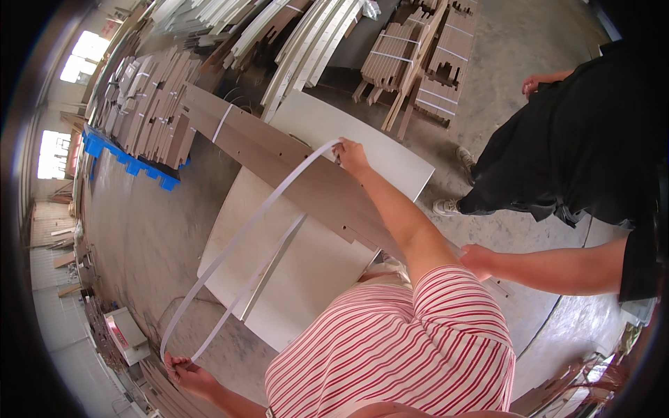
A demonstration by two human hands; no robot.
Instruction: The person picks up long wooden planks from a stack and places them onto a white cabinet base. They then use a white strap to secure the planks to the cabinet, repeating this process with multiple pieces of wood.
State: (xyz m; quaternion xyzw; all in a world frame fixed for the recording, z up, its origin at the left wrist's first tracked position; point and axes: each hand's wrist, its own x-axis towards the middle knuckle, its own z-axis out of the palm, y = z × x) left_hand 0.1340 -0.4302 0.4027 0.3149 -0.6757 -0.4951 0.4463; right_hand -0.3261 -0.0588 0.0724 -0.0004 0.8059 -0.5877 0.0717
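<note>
A long white plastic strap (240, 233) runs in a wide loop between my two hands. My left hand (188, 374), low at the left, is closed on the strap's bend. My right hand (352, 156) pinches the other part of it, over the far edge of a stack of long brown boards (279, 157). A white band (221, 124) is fastened round the stack's far left end. The stack lies across pale panels (279, 258). A co-worker's hand (478, 262) is at its near right end.
The co-worker in black clothes (557, 139) stands close on the right. Strapped brown board bundles (394, 52) and white lengths (313, 45) lie at the back. Another brown pile (150, 104) sits on a blue pallet (129, 160). A white box (127, 336) stands at lower left.
</note>
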